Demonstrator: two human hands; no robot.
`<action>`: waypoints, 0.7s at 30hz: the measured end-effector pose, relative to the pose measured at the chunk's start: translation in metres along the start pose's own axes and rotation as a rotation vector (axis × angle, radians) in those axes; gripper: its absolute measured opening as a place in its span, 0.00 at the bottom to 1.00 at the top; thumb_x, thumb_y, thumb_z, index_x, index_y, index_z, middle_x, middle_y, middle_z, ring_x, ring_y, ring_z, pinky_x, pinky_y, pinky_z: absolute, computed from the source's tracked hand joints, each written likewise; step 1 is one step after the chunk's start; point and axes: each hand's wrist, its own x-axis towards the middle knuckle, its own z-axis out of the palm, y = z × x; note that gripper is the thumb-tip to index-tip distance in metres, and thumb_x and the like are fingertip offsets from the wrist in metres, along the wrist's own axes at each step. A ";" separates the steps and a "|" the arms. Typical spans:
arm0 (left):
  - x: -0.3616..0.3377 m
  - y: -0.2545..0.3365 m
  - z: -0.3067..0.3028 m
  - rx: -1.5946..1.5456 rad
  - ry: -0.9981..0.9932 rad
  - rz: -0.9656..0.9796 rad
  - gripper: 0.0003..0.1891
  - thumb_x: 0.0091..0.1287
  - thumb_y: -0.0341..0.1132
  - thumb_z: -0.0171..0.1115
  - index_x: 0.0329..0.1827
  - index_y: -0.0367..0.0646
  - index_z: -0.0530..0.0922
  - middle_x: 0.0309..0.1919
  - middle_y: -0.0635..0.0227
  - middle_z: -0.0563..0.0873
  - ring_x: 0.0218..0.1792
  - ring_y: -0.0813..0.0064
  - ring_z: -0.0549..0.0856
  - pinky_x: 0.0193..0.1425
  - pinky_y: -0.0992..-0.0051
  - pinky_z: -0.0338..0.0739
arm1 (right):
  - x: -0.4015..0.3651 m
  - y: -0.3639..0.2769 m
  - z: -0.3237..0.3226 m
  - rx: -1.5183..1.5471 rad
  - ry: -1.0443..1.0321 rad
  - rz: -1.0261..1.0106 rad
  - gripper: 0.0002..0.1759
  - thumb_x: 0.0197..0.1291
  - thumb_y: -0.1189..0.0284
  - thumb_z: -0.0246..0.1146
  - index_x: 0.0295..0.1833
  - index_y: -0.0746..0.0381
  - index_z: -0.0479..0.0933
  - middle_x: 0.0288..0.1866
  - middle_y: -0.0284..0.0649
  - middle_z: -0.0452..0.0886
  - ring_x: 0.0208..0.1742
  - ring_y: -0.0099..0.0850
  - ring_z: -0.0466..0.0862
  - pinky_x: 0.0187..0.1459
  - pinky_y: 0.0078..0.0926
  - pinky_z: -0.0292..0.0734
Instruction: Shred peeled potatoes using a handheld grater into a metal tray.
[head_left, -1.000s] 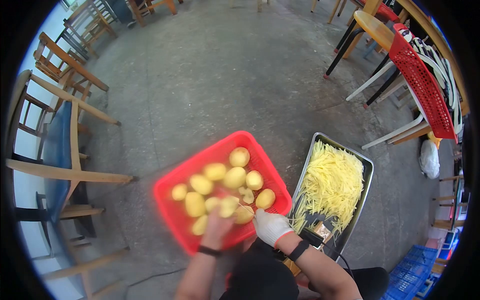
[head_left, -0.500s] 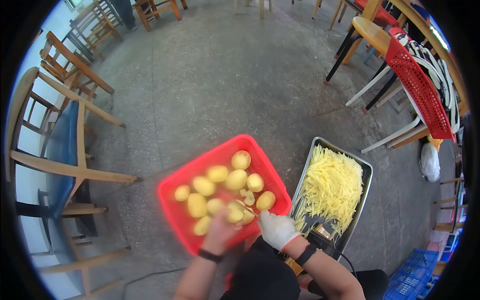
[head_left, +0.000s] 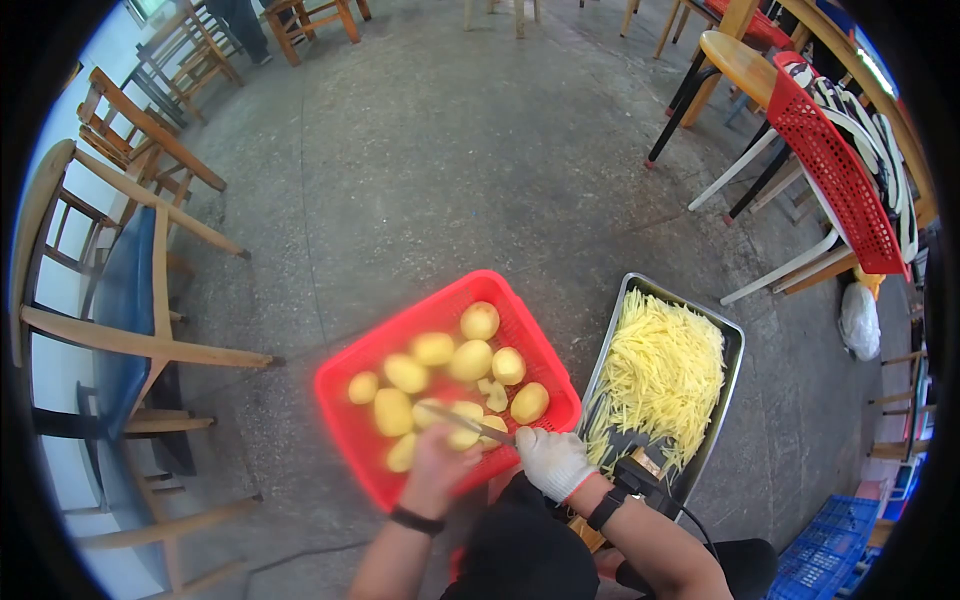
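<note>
My right hand [head_left: 553,462], in a white knitted glove, is closed around the handle of a knife [head_left: 478,425]. Its blade points left across a peeled potato [head_left: 465,428] above the red basket. Bare and slightly blurred, my left hand [head_left: 440,468] grips that potato from the near side. Several more peeled potatoes [head_left: 471,360] lie in the red plastic basket [head_left: 548,350], along with a small cut piece [head_left: 493,394]. Beside my right hand stands a metal tray [head_left: 739,350] heaped with potato shreds [head_left: 665,365].
A dark device [head_left: 640,478] with a cord sits at the tray's near end. Wooden chairs [head_left: 150,345] line the left side. To the right are a stool [head_left: 742,65], a red perforated basket [head_left: 835,165] and a blue crate [head_left: 825,550]. A person's legs [head_left: 240,28] show far left.
The knife blade has swung further left and now lies over the potato in my left hand. My right hand has shifted slightly left and down.
</note>
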 end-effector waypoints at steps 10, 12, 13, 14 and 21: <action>0.016 -0.002 -0.026 0.012 0.106 0.020 0.12 0.56 0.32 0.54 0.44 0.48 0.72 0.36 0.65 0.78 0.23 0.69 0.73 0.21 0.77 0.65 | 0.010 -0.017 -0.005 0.011 -0.051 0.043 0.10 0.60 0.69 0.52 0.41 0.65 0.70 0.30 0.49 0.81 0.31 0.47 0.85 0.30 0.45 0.80; 0.023 -0.005 -0.037 0.030 0.102 0.044 0.13 0.56 0.32 0.54 0.45 0.47 0.72 0.35 0.66 0.78 0.23 0.70 0.73 0.21 0.77 0.66 | 0.012 -0.022 -0.008 0.037 -0.076 0.058 0.11 0.60 0.69 0.52 0.42 0.66 0.71 0.31 0.50 0.81 0.31 0.48 0.85 0.30 0.46 0.80; 0.026 -0.007 -0.042 0.048 0.100 0.067 0.13 0.56 0.31 0.54 0.46 0.46 0.72 0.35 0.66 0.78 0.23 0.70 0.73 0.22 0.77 0.66 | 0.013 -0.024 -0.009 0.063 -0.106 0.073 0.11 0.60 0.69 0.52 0.42 0.67 0.71 0.32 0.51 0.81 0.32 0.49 0.85 0.31 0.47 0.80; 0.028 -0.008 -0.047 0.048 0.101 0.066 0.13 0.56 0.31 0.54 0.46 0.46 0.72 0.35 0.66 0.78 0.23 0.70 0.73 0.22 0.77 0.66 | 0.015 -0.024 -0.009 0.064 -0.106 0.074 0.11 0.60 0.69 0.52 0.42 0.67 0.71 0.32 0.51 0.81 0.32 0.49 0.85 0.31 0.47 0.80; 0.019 -0.006 -0.047 0.308 0.007 0.077 0.19 0.56 0.31 0.54 0.52 0.43 0.68 0.42 0.64 0.79 0.27 0.71 0.76 0.22 0.78 0.68 | 0.027 0.002 0.011 0.059 -0.208 0.297 0.13 0.60 0.71 0.51 0.44 0.68 0.73 0.36 0.56 0.83 0.37 0.50 0.86 0.38 0.46 0.80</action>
